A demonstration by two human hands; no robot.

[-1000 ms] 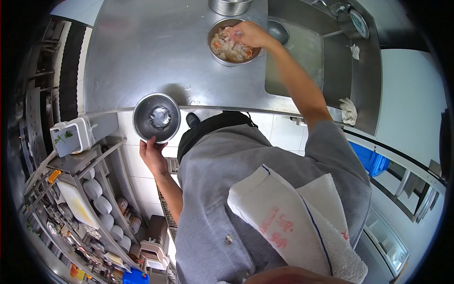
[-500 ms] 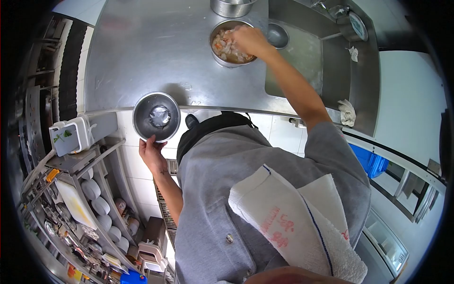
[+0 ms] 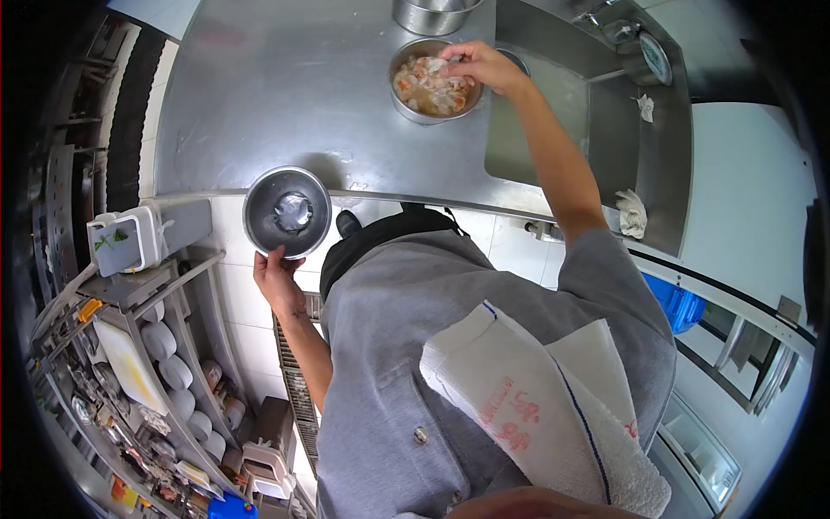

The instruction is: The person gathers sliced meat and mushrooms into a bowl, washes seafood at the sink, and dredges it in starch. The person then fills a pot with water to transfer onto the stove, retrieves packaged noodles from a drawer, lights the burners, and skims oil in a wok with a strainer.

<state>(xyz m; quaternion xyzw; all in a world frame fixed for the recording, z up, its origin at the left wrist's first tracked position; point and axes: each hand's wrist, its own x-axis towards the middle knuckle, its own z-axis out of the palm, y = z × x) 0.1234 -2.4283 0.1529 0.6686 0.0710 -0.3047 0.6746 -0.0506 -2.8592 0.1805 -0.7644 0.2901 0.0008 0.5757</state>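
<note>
Head: hands [image 3: 278, 281] half-closed on bowl [image 3: 261, 221], food [image 3: 424, 86]

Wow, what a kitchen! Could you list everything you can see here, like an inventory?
Counter: one, silver, in front
Food pot: one, silver, on the counter
Food pieces: many, pale and orange, in that pot
Second pot: one, silver, just beyond
Sink: one, silver, right
Partly hidden bowl: one, silver, at the sink's left
Crumpled cloth: one, whitish, sink edge
Held bowl: one, silver, off the counter's near edge
Dishes: several, white, left rack
Board: one, white and yellowish, same rack
Blue items: two, right and bottom left
Towel: one, white, over the person
Small rack items: too blurred to count
Left hand: one, under the held bowl
Right hand: one, at the food
</note>
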